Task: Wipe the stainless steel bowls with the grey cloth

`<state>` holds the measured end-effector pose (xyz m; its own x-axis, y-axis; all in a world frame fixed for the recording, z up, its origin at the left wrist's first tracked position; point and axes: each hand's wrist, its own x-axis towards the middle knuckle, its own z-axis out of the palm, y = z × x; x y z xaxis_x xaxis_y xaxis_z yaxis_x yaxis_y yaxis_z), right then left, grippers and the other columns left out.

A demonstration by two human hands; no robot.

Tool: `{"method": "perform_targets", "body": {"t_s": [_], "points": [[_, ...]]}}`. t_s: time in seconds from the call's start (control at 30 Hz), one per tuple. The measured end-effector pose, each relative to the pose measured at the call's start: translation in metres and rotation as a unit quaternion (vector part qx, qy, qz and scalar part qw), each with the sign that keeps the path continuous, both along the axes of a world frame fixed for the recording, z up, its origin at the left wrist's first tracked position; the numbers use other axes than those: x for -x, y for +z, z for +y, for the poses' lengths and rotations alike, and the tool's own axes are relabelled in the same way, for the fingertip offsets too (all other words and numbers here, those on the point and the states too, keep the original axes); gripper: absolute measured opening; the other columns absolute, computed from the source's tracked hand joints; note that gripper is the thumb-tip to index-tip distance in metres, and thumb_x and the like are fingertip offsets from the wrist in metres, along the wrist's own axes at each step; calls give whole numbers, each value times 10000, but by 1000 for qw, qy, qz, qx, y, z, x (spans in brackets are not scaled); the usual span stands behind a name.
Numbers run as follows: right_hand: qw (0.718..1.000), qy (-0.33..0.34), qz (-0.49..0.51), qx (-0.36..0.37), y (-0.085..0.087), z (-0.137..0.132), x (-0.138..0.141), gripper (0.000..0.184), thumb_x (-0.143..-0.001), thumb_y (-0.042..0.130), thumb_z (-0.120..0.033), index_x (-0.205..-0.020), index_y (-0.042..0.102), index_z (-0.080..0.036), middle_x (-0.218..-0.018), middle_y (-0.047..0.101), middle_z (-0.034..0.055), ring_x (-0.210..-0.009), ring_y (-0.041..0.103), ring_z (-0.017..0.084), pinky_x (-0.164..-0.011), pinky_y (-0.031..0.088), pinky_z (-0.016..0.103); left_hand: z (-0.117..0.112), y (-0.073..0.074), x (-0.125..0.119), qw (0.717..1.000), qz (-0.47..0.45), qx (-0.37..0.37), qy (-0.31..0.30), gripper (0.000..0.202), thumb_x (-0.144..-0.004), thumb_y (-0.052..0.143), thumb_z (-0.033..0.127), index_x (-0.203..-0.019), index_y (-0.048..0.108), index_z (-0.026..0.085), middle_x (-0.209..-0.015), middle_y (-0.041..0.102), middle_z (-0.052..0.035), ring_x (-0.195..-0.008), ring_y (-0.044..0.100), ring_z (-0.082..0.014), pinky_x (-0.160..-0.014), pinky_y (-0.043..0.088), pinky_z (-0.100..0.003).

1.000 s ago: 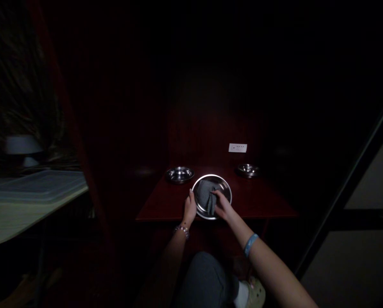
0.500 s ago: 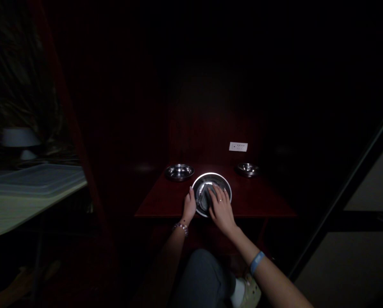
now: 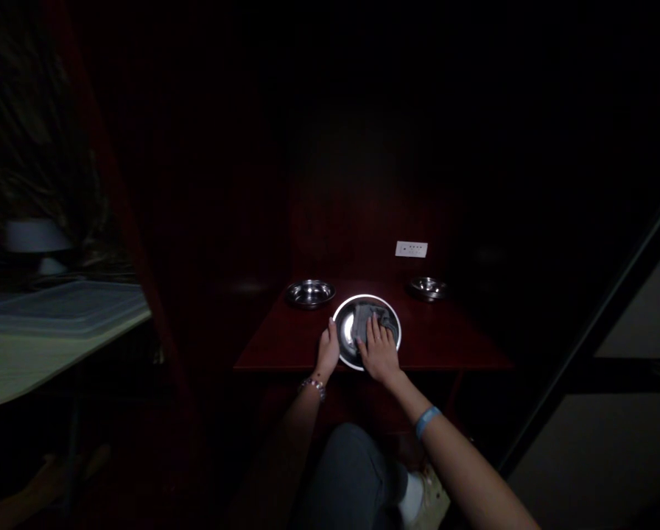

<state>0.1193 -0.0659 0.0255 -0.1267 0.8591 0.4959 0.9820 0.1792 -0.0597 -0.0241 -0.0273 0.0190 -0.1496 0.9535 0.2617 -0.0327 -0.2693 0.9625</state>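
Observation:
A round steel plate (image 3: 345, 322) lies near the front edge of a dark red table (image 3: 440, 346). A grey cloth (image 3: 370, 318) is bunched inside the plate. My right hand (image 3: 378, 349) lies on the cloth with fingers pressed together, pushing it against the plate's floor. My left hand (image 3: 328, 350) grips the plate's left rim, thumb along the edge. A beaded bracelet is on my left wrist and a blue band on my right.
Two smaller steel bowls stand further back, one on the left (image 3: 309, 292) and one on the right (image 3: 428, 288). A white socket plate (image 3: 411, 249) is on the back wall. A pale table with a clear lid (image 3: 59, 305) stands to the left.
My right hand has moved with the cloth from the plate's left side toward its centre and right. The cloth lies flatter and further back. The left hand stays on the rim.

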Motion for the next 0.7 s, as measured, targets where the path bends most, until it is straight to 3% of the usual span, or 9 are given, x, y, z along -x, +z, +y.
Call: {"method": "perform_targets", "body": {"t_s": [0.17, 0.33, 0.47, 0.6, 0.7], "points": [[997, 43, 3, 62, 12, 19, 18, 669, -1015, 218, -439, -1561, 100, -71, -1628, 60, 156, -1516, 82, 309, -1185, 213, 524, 1, 2, 2, 1000, -4, 7, -5, 666, -934, 304, 633, -1073, 681, 101, -1083, 712, -189, -1081, 649, -271, -988, 472, -399], [974, 170, 32, 147, 17, 9, 31, 628, -1030, 132, -418, -1559, 98, -82, -1631, 40, 124, -1519, 30, 262, -1222, 146, 505, -3, 4, 3, 1000, -3, -4, -11, 623, -936, 322, 615, -1017, 690, 119, -1052, 721, -175, -1046, 661, -261, -970, 480, -372], [943, 249, 70, 210, 17, -11, 19, 628, -1037, 104, -448, -1548, 181, -91, -1614, 180, 110, -1504, 166, 212, -1225, 224, 410, -8, 5, 2, 1000, 3, -14, -14, 645, -936, 297, 633, -965, 683, 117, -976, 723, -177, -979, 671, -263, -913, 499, -358], [939, 286, 36, 189, 14, -31, -11, 568, -1036, 235, -460, -1515, 333, -171, -1536, 396, 68, -1416, 399, 194, -1150, 384, 360, -13, 8, 0, 1000, 14, -10, 11, 662, -938, 279, 635, -962, 681, 109, -933, 721, -170, -938, 673, -265, -899, 501, -368], [941, 287, -20, 177, 14, -40, -35, 525, -1028, 278, -474, -1485, 403, -248, -1478, 489, 15, -1362, 477, 193, -1130, 402, 367, -15, 10, -2, 1000, 17, -16, 1, 642, -946, 278, 605, -956, 686, 109, -932, 723, -169, -927, 674, -267, -901, 504, -373]]}}
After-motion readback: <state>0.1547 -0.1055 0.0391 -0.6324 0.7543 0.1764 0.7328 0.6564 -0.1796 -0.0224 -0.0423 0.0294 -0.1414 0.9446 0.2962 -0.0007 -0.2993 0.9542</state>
